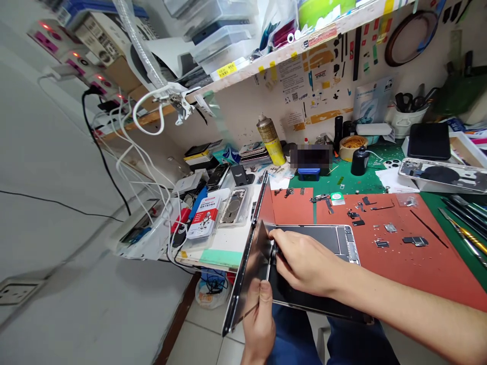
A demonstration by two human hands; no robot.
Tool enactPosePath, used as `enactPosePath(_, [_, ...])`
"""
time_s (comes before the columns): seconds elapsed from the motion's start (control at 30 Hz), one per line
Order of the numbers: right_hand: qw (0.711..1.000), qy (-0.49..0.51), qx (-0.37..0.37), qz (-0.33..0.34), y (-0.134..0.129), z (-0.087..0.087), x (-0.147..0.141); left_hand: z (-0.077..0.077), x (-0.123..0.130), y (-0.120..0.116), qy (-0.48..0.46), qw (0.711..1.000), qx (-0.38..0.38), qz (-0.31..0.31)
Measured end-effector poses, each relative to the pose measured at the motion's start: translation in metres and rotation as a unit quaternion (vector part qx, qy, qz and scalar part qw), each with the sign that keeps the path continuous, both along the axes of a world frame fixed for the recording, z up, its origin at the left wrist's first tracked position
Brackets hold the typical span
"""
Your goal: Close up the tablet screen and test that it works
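An opened tablet lies with its body (315, 296) flat, overhanging the bench's front edge, and its screen panel (247, 274) raised steeply along the left side. Black battery cells and a silver strip of parts show inside the body. My left hand (259, 324) grips the tablet at the left edge of the body, beside the panel, thumb on top and fingers mostly hidden. Over the body reaches my right hand (304, 258), its fingers curled together at the inner left edge. Whatever is pinched in them is too small and covered to name.
Small phone parts (390, 228) lie scattered on the red mat (399, 274). Tweezers and pens (462, 228) rest at right. Behind stand a spray can (272, 139) and a black bottle (359, 161). White cables (152, 190) hang at left below the shelf (304, 45).
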State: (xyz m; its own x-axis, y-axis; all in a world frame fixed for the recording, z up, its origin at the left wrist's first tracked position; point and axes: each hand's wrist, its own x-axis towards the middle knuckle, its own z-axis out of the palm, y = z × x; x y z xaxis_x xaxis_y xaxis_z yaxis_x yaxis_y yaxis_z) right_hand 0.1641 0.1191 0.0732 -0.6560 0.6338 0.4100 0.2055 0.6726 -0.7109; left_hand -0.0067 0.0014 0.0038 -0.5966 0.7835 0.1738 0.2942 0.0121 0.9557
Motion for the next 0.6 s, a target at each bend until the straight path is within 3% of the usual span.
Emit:
enactPosePath(0.17, [1.000, 0.001, -0.026, -0.002, -0.0012, -0.0014, -0.0006, 0.0035, 0.0027, 0.0024, 0.008, 1.000, 0.010, -0.020])
enactPosePath(0.6, [0.997, -0.007, -0.071, 0.007, -0.0006, 0.0051, 0.0005, 0.0054, 0.0060, 0.0004, 0.006, 1.000, -0.030, 0.000])
